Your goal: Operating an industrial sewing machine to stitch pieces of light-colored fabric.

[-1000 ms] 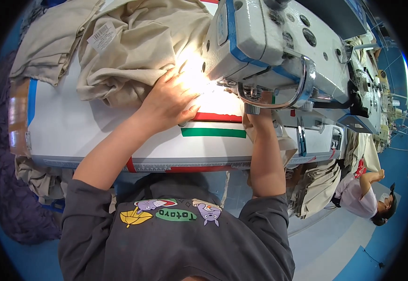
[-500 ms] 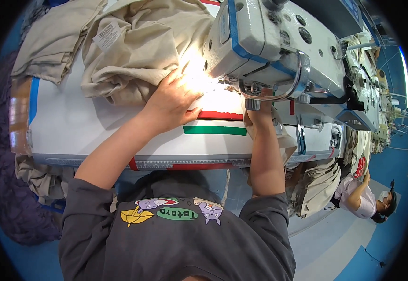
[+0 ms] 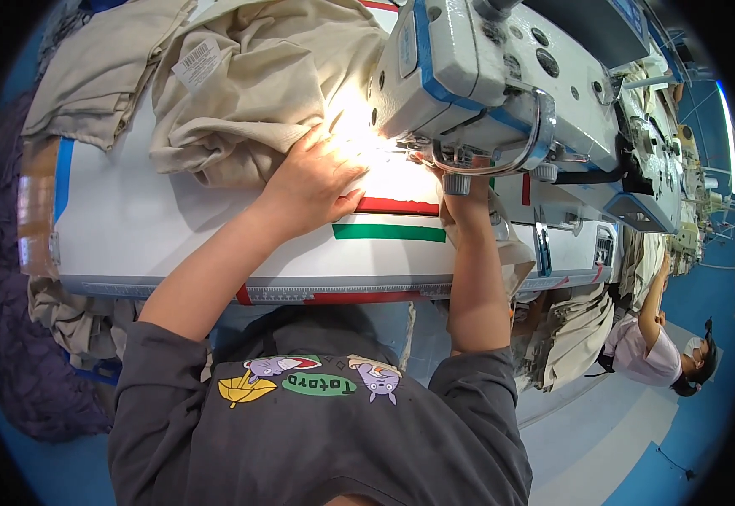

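One left hand rests against crumpled beige cloth on a white table, left of a white-and-blue sewing machine; its thumb stands apart from the fingers, though glare hides whether they pinch the fabric. The right hand sits behind the machine's curved metal guard, its fingers hidden, their grip impossible to tell. Green tape marks the table between the forearms.

Sewing workshop here, folks: I've got a sewing machine on my desk, beige cloth heaped far left, a co-worker off right.
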Action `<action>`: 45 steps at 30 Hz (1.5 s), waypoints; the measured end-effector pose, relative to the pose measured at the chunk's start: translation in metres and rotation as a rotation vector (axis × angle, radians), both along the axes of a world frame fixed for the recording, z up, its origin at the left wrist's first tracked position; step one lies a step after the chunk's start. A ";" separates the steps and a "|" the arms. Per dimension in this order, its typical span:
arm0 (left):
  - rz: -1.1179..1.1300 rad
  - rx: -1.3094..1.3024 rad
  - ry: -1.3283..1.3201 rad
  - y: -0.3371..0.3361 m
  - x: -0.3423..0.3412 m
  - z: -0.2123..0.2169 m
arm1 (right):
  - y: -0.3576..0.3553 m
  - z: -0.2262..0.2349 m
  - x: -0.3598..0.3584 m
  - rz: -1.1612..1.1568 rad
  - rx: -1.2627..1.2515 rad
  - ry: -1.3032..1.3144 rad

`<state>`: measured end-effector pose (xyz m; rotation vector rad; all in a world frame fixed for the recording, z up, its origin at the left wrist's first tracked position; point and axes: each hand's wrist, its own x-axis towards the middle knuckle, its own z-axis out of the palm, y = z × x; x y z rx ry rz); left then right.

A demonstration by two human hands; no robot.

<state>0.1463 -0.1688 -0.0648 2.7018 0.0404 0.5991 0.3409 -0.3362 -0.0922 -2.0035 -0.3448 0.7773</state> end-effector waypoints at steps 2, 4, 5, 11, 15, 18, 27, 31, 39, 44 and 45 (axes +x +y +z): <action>0.000 0.004 0.014 -0.001 0.002 -0.003 | -0.009 -0.012 0.006 0.041 -0.057 -0.009; 0.011 0.008 0.022 0.001 0.002 -0.001 | -0.003 -0.006 0.001 0.052 0.137 -0.053; 0.017 0.014 0.029 0.002 0.003 0.001 | -0.003 0.000 0.000 0.055 0.137 -0.053; 0.027 0.022 0.056 0.005 0.003 0.000 | 0.005 0.029 -0.021 0.022 -0.035 -0.041; 0.026 0.006 0.042 0.003 0.005 0.001 | -0.006 0.000 -0.002 0.001 0.229 0.149; 0.032 0.015 0.052 0.006 0.003 0.000 | 0.002 0.025 -0.016 0.097 0.083 0.060; 0.029 0.004 0.037 0.006 0.004 -0.003 | 0.001 -0.004 0.000 0.130 0.092 -0.332; 0.021 0.000 0.035 0.006 0.004 0.000 | 0.005 0.013 -0.008 0.061 0.042 -0.350; 0.043 0.049 0.048 0.004 0.005 -0.002 | 0.007 0.020 -0.012 0.188 0.114 -0.549; 0.060 0.027 -0.026 0.000 0.001 0.000 | 0.001 0.021 -0.015 0.156 0.130 -1.023; 0.066 0.029 -0.027 -0.001 -0.003 0.001 | 0.000 0.026 -0.018 0.161 0.135 -1.024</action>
